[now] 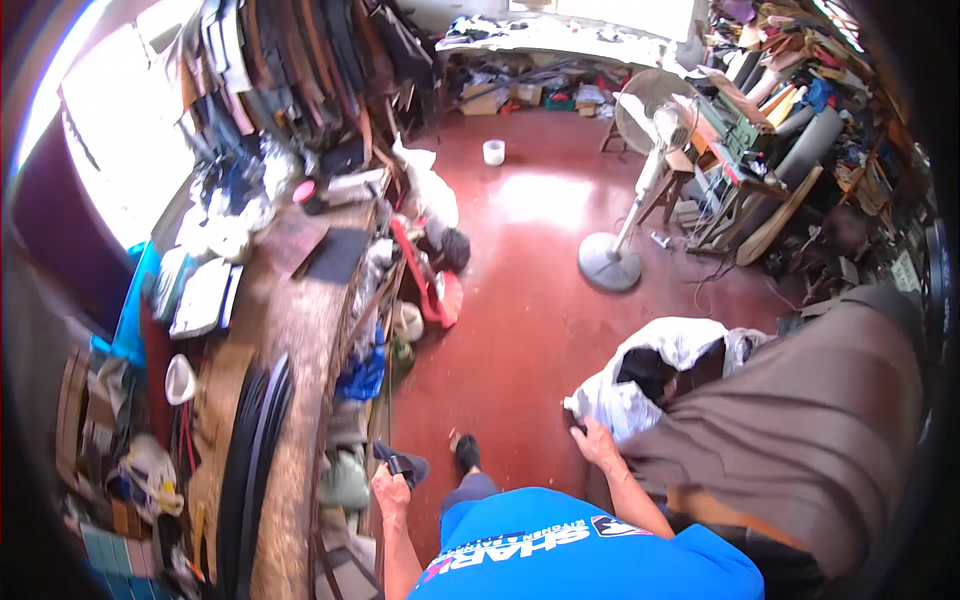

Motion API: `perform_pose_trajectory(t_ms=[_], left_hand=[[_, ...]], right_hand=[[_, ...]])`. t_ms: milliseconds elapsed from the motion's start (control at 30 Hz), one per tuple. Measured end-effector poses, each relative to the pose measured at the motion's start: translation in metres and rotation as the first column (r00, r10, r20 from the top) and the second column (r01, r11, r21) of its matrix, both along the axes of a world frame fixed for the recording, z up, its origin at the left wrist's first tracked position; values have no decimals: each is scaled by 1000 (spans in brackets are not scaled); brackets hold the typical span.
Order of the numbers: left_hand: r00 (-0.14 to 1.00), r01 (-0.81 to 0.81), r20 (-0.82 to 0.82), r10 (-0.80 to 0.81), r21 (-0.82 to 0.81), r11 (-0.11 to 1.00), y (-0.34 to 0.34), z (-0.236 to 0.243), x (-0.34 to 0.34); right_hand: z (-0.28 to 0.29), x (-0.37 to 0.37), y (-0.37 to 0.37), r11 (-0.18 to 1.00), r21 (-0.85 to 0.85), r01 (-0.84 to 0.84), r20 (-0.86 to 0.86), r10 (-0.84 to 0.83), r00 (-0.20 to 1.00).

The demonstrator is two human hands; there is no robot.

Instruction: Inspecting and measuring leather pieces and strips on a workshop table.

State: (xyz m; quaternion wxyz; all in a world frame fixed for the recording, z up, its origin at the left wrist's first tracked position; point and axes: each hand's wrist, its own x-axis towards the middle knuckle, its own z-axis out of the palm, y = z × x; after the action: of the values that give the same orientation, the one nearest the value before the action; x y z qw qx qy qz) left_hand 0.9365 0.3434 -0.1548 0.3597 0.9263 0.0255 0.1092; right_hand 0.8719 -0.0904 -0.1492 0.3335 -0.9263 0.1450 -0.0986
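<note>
My left hand [391,492] grips a black thing [401,466] | my right hand [599,446] curls by the white bag [622,408], can't tell its hold

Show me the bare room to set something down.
Free: the red floor between the workbench and white plastic bag; worn wood right of the bench's black strips. Crowded: the workbench's far end and around the pedestal fan's right.

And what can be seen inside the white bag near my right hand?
Through the opening of the white bag, dark material shows, too unclear to identify. Anything deeper is covered by that material and the bag's sides.
</note>
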Motion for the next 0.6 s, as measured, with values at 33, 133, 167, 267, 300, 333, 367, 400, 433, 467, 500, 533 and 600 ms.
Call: perform_pose_trajectory(t_ms=[33,133,167,267,300,333,367,400,433,467,500,533,600], left_hand=[[982,-3,-186,-18,-113,994,-29,30,48],[953,222,-163,-256,-197,955,-82,67,159],[945,220,-188,-266,-234,947,-102,77,192],[847,501,-95,-524,-187,845,-161,98,292],[835,521,-94,-542,-182,834,-183,100,322],[797,574,-94,-597,-190,796,-205,100,351],[759,620,-95,-644,-198,760,-225,99,381],[751,630,-96,-654,-194,752,-244,95,408],[777,600,-100,-622,-181,779,-247,88,431],[773,606,-95,-627,-178,775,-263,83,457],[749,631,-76,-659,-224,743,-299,80,490],[703,674,-61,-709,-262,691,-324,68,513],[748,622,-124,-652,-209,754,-353,68,564]], right_hand=[[-58,-10,-26,989,103,109,-166,-91,982],[-164,-70,-62,938,73,339,-709,-190,680],[-167,-88,-62,954,209,216,-703,-7,711],[-226,-55,-56,984,131,118,-551,-27,834],[-239,-32,-61,984,117,134,-572,-43,819],[-251,-11,-66,983,106,151,-595,-59,802],[-267,10,-73,982,95,161,-616,-69,785],[-283,31,-83,983,82,166,-638,-77,766],[-292,64,-106,991,64,115,-665,-44,746],[-302,74,-127,994,34,108,-688,-56,724],[-317,94,-142,987,20,157,-702,-97,706],[-326,115,-159,980,5,199,-718,-136,683],[-328,167,-188,979,-26,201,-763,-150,628]])
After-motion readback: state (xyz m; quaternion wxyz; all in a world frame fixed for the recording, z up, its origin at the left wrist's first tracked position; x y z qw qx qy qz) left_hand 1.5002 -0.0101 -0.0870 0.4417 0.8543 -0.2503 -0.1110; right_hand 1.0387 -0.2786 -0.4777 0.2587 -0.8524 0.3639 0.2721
